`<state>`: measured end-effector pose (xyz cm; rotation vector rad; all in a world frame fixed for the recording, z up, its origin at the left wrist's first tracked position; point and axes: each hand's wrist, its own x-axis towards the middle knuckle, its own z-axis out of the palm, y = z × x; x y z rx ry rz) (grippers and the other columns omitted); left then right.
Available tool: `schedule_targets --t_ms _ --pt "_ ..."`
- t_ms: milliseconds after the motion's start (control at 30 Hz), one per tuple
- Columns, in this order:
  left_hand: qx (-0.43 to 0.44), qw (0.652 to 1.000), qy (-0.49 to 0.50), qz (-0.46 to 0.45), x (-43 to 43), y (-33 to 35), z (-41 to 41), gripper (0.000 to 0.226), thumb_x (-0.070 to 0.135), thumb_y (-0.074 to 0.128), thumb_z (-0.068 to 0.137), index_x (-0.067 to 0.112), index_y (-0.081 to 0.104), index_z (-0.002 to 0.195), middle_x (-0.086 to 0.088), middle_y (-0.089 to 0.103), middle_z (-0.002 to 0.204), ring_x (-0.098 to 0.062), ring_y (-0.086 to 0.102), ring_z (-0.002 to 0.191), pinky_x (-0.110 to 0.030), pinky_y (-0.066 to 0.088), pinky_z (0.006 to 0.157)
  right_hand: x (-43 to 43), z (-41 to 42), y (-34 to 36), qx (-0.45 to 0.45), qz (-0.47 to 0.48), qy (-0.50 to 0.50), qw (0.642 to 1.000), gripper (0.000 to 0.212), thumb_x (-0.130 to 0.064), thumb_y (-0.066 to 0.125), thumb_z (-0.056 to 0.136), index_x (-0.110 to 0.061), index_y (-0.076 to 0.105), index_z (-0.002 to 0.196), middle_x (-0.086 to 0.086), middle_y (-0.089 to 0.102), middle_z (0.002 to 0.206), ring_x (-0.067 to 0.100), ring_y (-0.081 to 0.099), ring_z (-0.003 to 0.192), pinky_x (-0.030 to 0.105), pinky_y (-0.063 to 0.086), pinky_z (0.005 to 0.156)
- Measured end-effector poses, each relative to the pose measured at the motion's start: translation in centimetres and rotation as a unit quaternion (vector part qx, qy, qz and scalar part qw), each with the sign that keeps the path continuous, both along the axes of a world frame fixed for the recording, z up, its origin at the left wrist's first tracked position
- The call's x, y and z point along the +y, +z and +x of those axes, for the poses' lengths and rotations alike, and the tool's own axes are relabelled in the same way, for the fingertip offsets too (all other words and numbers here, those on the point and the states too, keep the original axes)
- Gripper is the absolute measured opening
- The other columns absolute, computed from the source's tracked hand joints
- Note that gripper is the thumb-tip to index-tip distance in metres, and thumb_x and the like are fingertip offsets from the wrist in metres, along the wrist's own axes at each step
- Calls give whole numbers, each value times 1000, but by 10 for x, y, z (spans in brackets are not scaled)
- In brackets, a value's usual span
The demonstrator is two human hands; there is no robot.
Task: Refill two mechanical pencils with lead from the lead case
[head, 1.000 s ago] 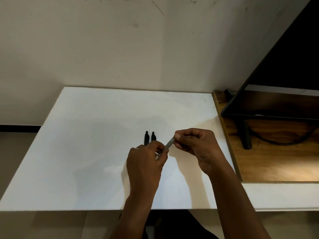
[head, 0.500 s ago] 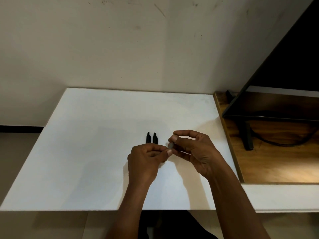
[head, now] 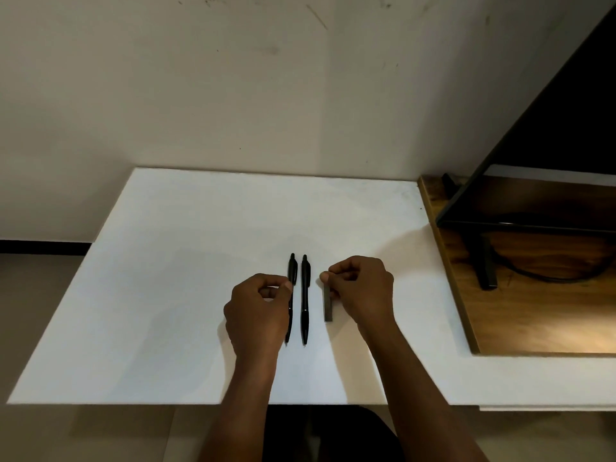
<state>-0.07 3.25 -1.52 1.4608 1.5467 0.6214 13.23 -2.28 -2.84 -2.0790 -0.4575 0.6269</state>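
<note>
Two black mechanical pencils lie side by side on the white table [head: 166,261], tips pointing towards me. My left hand [head: 258,315] rests over the left pencil [head: 292,271], fingers curled, thumb tip against the barrel. I see nothing in its fingers. The right pencil [head: 304,298] lies uncovered between my hands. A slim grey lead case [head: 328,306] lies flat on the table just right of the pencils. My right hand [head: 361,288] pinches the case's far end with thumb and forefinger.
A wooden desk surface [head: 533,321] adjoins the table on the right, carrying a dark monitor [head: 550,135] on a black stand [head: 486,265] with a cable. A plain wall stands behind the table. The table's front edge is close to my body.
My hands held the lead case together above the table. They have since parted: the case is down on the table under my right fingers, my left hand has moved left, and both pencils are uncovered.
</note>
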Motion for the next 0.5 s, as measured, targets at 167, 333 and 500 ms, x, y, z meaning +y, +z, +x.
schedule_targets --t_ms 167,333,500 --pt "-6 1000 3 -4 1 0 1 6 23 71 84 23 77 87 10 71 78 -11 65 77 -23 42 63 -1 0 -3 -33 -7 8 999 12 -16 83 77 -10 74 82 5 75 73 22 73 72 30 57 74" --pt "-2 1000 3 -2 0 -1 4 6 23 71 84 24 76 86 14 66 72 -5 60 68 -21 42 59 0 0 -7 -59 -11 14 998 9 -15 80 78 -10 73 80 5 74 74 24 73 73 40 59 79" --pt "-6 1000 2 -6 2 2 5 5 23 71 84 25 75 85 15 65 69 -4 60 67 -23 44 60 1 3 -4 -41 0 18 999 9 -13 79 79 -9 73 82 7 75 75 25 73 73 41 59 79"
